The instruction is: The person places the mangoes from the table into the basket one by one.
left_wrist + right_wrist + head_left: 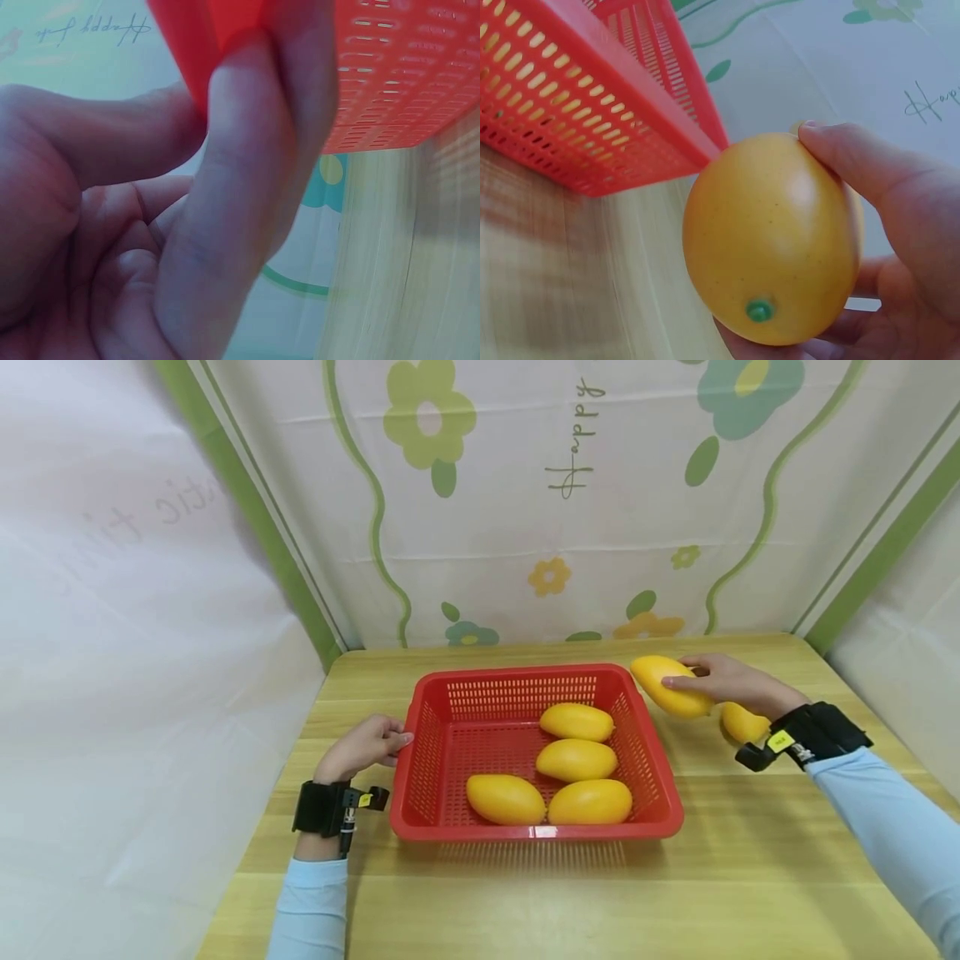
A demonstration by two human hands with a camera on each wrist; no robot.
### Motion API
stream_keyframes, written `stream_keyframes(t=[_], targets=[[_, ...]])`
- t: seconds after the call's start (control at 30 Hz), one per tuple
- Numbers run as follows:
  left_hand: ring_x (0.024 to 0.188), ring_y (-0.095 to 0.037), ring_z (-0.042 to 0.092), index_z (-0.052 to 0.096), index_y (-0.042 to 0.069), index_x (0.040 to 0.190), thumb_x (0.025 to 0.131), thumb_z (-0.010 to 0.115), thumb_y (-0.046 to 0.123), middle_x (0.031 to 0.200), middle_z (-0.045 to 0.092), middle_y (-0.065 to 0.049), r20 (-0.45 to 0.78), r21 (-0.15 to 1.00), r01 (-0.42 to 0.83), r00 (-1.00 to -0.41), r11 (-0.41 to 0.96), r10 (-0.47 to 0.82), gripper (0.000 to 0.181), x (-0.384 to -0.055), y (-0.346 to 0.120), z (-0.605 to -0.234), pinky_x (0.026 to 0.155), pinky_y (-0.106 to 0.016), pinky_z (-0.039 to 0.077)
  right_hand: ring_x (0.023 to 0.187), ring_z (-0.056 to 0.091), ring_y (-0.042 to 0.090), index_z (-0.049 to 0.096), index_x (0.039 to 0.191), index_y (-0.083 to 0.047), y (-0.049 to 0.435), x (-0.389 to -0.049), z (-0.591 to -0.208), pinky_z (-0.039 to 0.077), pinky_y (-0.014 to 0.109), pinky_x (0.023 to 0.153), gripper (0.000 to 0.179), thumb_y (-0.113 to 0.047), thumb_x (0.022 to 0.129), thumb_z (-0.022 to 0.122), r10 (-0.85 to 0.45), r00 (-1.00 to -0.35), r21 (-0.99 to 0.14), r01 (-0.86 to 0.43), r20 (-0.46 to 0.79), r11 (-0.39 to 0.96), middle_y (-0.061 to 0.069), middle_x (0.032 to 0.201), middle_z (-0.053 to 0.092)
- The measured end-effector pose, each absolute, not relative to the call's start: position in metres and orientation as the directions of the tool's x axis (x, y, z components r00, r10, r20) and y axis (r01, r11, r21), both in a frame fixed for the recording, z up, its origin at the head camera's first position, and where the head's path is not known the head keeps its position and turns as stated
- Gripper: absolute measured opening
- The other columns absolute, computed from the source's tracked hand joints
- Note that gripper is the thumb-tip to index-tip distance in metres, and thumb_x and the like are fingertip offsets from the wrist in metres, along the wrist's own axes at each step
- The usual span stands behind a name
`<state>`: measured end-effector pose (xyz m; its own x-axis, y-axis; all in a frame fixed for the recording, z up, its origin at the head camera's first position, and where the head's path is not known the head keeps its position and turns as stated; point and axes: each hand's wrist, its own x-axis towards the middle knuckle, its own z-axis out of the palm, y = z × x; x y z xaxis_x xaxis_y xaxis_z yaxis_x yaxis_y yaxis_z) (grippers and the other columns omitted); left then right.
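Mango [670, 700] beside the basket's [487, 747] far right corner
We see the right hand [738, 683] (the nearer one) gripping it from the right, its long axis slanting, one end toward the basket; the left hand [365, 745] pinches the opposite rim [405, 768].

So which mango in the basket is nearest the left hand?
The front-left mango; the other three mangoes in the red basket lie farther right, in a row.

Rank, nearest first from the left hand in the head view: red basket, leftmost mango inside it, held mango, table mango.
1. Red basket: gripped by the left hand.
2. Leftmost mango: inside, near edge.
3. Held mango: in the right hand.
4. Table mango: farthest right.
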<state>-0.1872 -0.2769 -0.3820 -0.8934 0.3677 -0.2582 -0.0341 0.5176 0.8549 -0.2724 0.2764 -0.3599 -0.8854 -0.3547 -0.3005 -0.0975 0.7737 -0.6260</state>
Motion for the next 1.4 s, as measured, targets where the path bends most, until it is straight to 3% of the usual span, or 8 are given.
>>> stream_keyframes(t=[0.2,0.4,0.63,1.0,1.27,1.4], targets=[[0.079,-0.018,0.073,0.063,-0.013,0.111,0.105,0.049,0.008,0.097,0.072,-0.019,-0.258,0.855,-0.033,-0.892,0.518,0.37,0.026,-0.187,-0.277,-0.38,0.076,-0.035,0.064,0.121,0.052,0.038,0.032,0.15,0.008,0.268,-0.268,-0.353,0.05,0.056,0.098,0.08,-0.05,0.1,0.054,-0.369,-0.886,-0.635,-0.118,-0.28,0.764,0.03,0.143,0.049],[0.079,-0.018,0.073,0.063,-0.013,0.111,0.104,0.049,0.008,0.097,0.072,-0.019,-0.258,0.858,-0.036,-0.893,0.513,0.368,0.026,-0.186,-0.276,-0.38,0.076,-0.035,0.064,0.122,0.052,0.037,0.034,0.15,0.007,0.261,-0.262,-0.349,0.049,0.056,0.099,0.08,-0.051,0.099,0.056,-0.379,-0.884,-0.642,-0.126,-0.273,0.757,0.029,0.143,0.05],[0.08,-0.017,0.073,0.062,-0.013,0.112,0.104,0.049,0.008,0.098,0.073,-0.019,-0.268,0.857,-0.043,-0.889,0.514,0.372,0.026,-0.187,-0.276,-0.383,0.077,-0.035,0.063,0.114,0.055,0.031,0.038,0.148,0.005,0.255,-0.257,-0.348,0.05,0.044,0.094,0.076,-0.05,0.098,0.057,-0.39,-0.884,-0.643,-0.143,-0.259,0.752,0.022,0.134,0.058],[0.079,-0.015,0.072,0.061,-0.014,0.114,0.105,0.048,0.007,0.097,0.073,-0.019,-0.268,0.866,-0.045,-0.883,0.498,0.386,0.026,-0.188,-0.278,-0.382,0.076,-0.035,0.064,0.124,0.052,0.038,0.037,0.149,0.004,0.239,-0.253,-0.336,0.043,0.066,0.103,0.081,-0.052,0.096,0.059,-0.4,-0.88,-0.636,-0.157,-0.257,0.756,0.027,0.144,0.051],[0.08,-0.015,0.073,0.061,-0.014,0.115,0.105,0.048,0.007,0.1,0.073,-0.022,-0.268,0.866,-0.045,-0.883,0.499,0.386,0.026,-0.189,-0.278,-0.383,0.077,-0.036,0.064,0.113,0.057,0.029,0.047,0.144,-0.002,0.224,-0.246,-0.328,0.05,0.052,0.098,0.071,-0.051,0.096,0.061,-0.439,-0.868,-0.648,-0.197,-0.234,0.736,0.017,0.133,0.061],[0.08,-0.016,0.072,0.061,-0.014,0.114,0.105,0.048,0.007,0.099,0.073,-0.021,-0.266,0.866,-0.044,-0.884,0.498,0.385,0.026,-0.189,-0.278,-0.383,0.077,-0.036,0.064,0.113,0.057,0.028,0.047,0.145,-0.003,0.216,-0.243,-0.325,0.05,0.051,0.098,0.073,-0.053,0.095,0.062,-0.447,-0.862,-0.645,-0.202,-0.24,0.737,0.016,0.134,0.061]])
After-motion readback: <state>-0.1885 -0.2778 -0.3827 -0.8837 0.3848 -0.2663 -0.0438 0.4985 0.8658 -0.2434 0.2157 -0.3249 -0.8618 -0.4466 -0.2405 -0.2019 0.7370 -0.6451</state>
